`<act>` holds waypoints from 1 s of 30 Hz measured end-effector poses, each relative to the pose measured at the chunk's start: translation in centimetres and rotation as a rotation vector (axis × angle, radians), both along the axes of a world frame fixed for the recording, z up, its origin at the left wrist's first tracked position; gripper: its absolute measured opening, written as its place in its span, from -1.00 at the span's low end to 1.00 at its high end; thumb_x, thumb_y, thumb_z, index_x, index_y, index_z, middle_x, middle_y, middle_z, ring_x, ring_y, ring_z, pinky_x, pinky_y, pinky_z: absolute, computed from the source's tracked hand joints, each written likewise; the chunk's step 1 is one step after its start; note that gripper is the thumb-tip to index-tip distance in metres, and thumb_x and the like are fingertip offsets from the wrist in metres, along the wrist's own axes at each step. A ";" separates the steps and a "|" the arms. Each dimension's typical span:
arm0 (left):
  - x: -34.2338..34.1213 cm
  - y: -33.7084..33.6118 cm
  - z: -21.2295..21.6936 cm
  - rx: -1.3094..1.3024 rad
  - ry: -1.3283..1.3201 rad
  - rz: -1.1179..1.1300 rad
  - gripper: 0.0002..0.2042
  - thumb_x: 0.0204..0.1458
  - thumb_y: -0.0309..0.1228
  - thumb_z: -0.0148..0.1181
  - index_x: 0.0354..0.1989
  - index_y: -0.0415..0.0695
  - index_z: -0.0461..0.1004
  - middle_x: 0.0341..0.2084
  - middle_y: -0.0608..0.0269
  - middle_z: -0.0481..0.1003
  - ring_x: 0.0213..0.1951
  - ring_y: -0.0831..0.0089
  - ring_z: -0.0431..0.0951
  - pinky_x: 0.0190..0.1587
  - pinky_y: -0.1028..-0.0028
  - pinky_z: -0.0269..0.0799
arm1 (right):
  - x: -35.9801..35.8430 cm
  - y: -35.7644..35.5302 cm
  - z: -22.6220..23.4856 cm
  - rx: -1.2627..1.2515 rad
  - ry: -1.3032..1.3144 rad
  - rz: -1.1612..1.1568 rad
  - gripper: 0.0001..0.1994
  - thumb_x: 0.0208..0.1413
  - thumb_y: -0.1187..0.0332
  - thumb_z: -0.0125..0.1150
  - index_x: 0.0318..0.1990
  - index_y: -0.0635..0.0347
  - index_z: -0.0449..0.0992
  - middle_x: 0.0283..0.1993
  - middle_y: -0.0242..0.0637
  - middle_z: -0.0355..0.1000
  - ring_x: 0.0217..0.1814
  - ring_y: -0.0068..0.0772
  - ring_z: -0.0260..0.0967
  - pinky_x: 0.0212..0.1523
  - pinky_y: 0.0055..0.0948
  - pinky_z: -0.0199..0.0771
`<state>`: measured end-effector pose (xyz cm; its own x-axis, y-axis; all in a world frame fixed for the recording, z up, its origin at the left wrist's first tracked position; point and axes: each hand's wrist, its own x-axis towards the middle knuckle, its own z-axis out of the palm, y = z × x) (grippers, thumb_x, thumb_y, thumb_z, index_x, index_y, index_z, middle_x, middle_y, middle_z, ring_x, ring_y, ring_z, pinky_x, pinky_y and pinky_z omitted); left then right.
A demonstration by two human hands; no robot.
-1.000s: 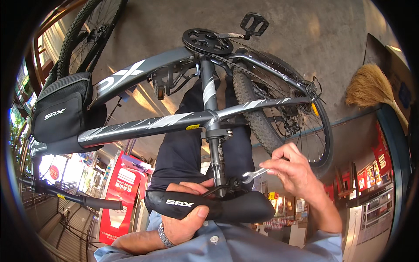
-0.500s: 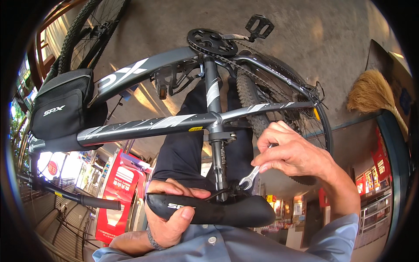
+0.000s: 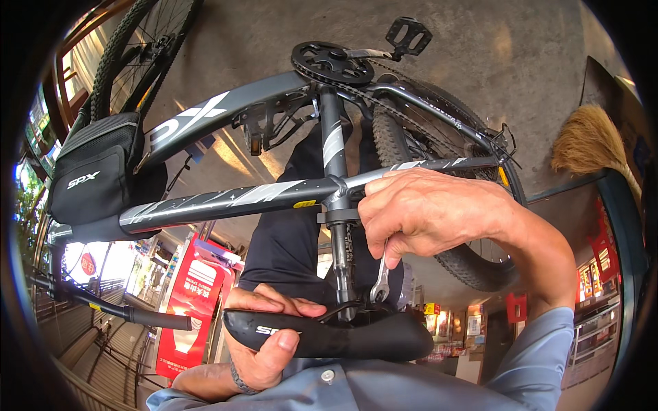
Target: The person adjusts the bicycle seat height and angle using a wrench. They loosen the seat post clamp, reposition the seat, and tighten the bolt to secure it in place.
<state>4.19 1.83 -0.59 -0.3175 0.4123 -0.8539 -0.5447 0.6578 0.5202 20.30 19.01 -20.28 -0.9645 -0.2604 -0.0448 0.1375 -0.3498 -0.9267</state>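
A black bicycle saddle [image 3: 356,335] lies across the front of my body, fixed to the end of the seat post [image 3: 342,264]. My left hand [image 3: 264,335] grips its narrow nose, thumb on the near side and fingers over the far side. My right hand [image 3: 425,212] is closed on a silver open-end wrench [image 3: 380,282]. The wrench's jaw is at the clamp under the saddle; whether it sits on the nut I cannot tell. Beyond both hands stretches the dark grey bicycle frame [image 3: 253,194], tipped over, with its seat clamp [image 3: 339,216] around the post.
The crankset [image 3: 332,63] and a pedal [image 3: 409,36] point away from me. The rear wheel [image 3: 394,137] lies behind my right hand. A black frame bag [image 3: 92,171] hangs at left, near the handlebar grip [image 3: 161,320]. At far right stands a straw broom [image 3: 586,140].
My right hand has swung left and away from me, turning the wrench from a slant to nearly upright in the picture. My left hand keeps its grip on the saddle.
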 end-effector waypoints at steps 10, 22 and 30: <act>-0.3 1.1 0.2 -0.023 -0.134 0.211 -0.43 0.32 0.08 -0.17 -0.01 -0.32 0.31 -0.25 -0.02 0.43 -0.10 -0.05 0.60 0.07 -0.01 0.50 | 0.4 -0.9 0.5 0.003 0.037 -0.069 -0.86 -0.13 0.44 0.43 -0.40 0.21 0.58 -0.30 -0.35 0.37 -0.15 -0.23 0.29 -0.09 -0.29 0.29; -3.1 0.6 -0.3 0.039 -0.291 0.187 -0.70 0.28 -0.23 -0.05 -0.11 -0.26 0.42 -0.17 -0.07 0.49 -0.04 -0.01 0.56 0.12 0.06 0.45 | 1.3 -1.2 3.2 -0.005 -0.484 -0.137 -0.65 -0.28 0.30 0.63 -0.32 0.14 0.58 -0.08 -0.40 0.31 0.07 -0.38 0.26 0.13 -0.34 0.26; -3.3 0.1 -2.3 0.199 -0.606 0.432 -0.64 0.26 -0.19 -0.06 -0.25 -0.29 0.50 -0.24 -0.05 0.57 -0.08 0.06 0.58 0.09 0.13 0.46 | -0.4 -4.6 2.8 -0.223 -0.765 -0.326 -0.79 0.09 0.30 0.44 -0.31 0.15 0.51 -0.40 -0.56 0.38 -0.34 -0.72 0.27 -0.34 -0.61 0.28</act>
